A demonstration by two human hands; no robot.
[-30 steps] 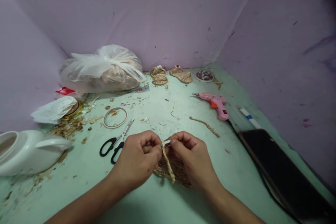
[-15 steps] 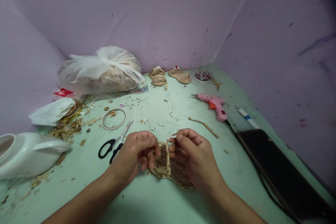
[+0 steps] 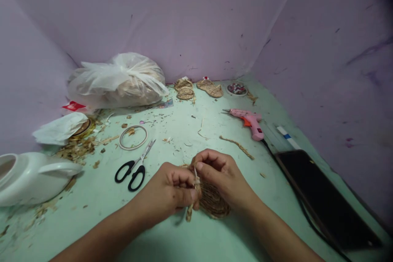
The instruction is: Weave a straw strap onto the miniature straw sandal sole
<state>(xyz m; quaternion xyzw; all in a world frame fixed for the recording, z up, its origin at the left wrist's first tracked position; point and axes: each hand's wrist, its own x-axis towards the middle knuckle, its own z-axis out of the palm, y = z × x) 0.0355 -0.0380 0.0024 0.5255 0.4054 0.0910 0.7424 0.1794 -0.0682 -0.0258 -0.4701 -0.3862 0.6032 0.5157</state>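
Observation:
Just in front of me is a small woven slipper (image 3: 215, 200) of coiled brown fibre, partly covered by my hands. My left hand (image 3: 175, 190) is closed on its pale braided strap (image 3: 189, 214), thumb pressed against the braid. Between the thumb and fingertips of my right hand (image 3: 219, 172) is pinched a thin whitish strip (image 3: 196, 176), which runs down to the strap. Black-handled scissors (image 3: 135, 170) lie with blades part open, left of my left hand.
A pink glue gun (image 3: 247, 120) and a dark phone-like slab (image 3: 325, 200) lie to the right. Leftward are a tape ring (image 3: 133, 137), a white jug (image 3: 37, 180) and fibre scraps. At the back stand a plastic bag (image 3: 119, 82), finished-looking slippers (image 3: 210, 87) and a dish of beads (image 3: 237, 89).
My left hand has moved right and closed on the braided strap. The slipper has turned and tilted, and my right hand has shifted slightly left with the whitish strip.

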